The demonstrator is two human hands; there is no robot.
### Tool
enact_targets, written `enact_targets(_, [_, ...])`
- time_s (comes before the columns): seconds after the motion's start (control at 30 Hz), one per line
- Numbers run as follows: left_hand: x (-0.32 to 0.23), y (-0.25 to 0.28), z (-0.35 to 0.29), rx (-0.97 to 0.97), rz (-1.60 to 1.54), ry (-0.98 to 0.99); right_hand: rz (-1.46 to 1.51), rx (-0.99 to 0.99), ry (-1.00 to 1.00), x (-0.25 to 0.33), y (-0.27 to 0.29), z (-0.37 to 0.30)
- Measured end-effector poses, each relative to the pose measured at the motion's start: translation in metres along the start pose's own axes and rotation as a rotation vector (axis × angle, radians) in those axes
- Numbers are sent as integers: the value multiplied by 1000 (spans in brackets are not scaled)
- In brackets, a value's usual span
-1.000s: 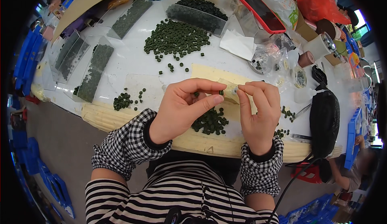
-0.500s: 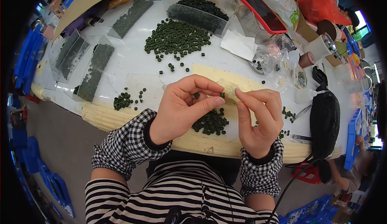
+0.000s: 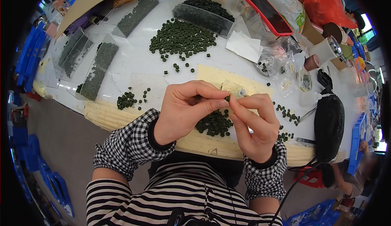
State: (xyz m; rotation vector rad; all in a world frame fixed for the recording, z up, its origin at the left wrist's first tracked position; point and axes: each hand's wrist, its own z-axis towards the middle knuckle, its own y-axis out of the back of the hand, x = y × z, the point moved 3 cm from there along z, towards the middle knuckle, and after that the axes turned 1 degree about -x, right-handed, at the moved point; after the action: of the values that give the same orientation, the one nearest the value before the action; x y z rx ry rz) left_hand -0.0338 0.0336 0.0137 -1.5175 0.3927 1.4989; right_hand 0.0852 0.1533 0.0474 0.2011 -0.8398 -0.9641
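Observation:
My left hand (image 3: 177, 110) pinches a small dark green round piece (image 3: 227, 98) between thumb and index finger, the other fingers curled behind. The fingertips of my right hand (image 3: 258, 124) close on the same piece from the other side, hiding most of it. Below the hands, near the table's front edge, lies a heap of similar dark green round pieces (image 3: 214, 124). A pale yellow cloth (image 3: 208, 74) is spread just beyond my fingers. On it, behind my right fingertips, sits a small whitish round item (image 3: 242, 92) whose kind I cannot make out.
A large pile of green pieces (image 3: 181, 38) lies farther back, before a clear box (image 3: 203, 19) of them. More clear trays (image 3: 99, 71) stand left. A red-cased phone (image 3: 269, 14), a white tissue (image 3: 243, 46) and a black bag (image 3: 328, 124) are to the right.
My right fingertips have moved left, from beside the pale cloth to meet the left ones at the green piece. The whitish round item behind them shows more plainly. The view has shifted slightly.

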Motion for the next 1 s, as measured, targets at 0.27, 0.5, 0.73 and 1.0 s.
enact_targets(0.27, [0, 2, -2, -19, 15, 86, 1, 38, 30, -2, 0, 0])
enact_targets(0.5, [-5, -1, -1, -5, 5, 47, 29, 10, -6, 0, -1, 0])
enact_targets(0.73, [-4, 2, -2, 9, 104, -58, 46, -6, -26, 2, 0, -1])
enact_targets(1.0, [-8, 1, -1, 13, 174, -79, 58, -11, -58, 2, 1, -2])
